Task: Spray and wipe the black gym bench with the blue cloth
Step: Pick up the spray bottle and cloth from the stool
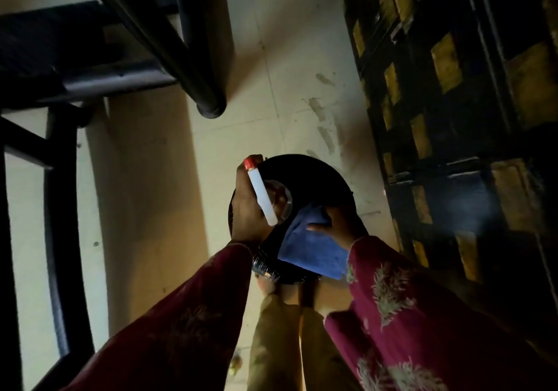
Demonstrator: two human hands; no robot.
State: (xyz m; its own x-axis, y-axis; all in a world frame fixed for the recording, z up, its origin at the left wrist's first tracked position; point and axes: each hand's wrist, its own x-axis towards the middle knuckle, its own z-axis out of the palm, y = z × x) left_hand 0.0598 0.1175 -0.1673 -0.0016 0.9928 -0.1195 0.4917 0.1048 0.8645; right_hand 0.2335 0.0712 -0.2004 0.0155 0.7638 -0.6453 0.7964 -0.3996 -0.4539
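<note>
A round black padded seat (314,176) sits low in the middle of the view. My left hand (246,206) grips a white spray bottle (262,200) with a red tip, held over the seat's left side. My right hand (333,224) presses a blue cloth (311,248) flat onto the near part of the seat. Both arms wear dark red embroidered sleeves, and a metal bracelet shows at the left wrist. The cloth hides the seat's near edge.
A black metal frame (193,58) with tubes and a padded part stands at the upper left. A black and yellow patterned wall (447,88) or cabinet runs along the right. Pale tiled floor (271,88) with smudges lies between them. My legs stand below the seat.
</note>
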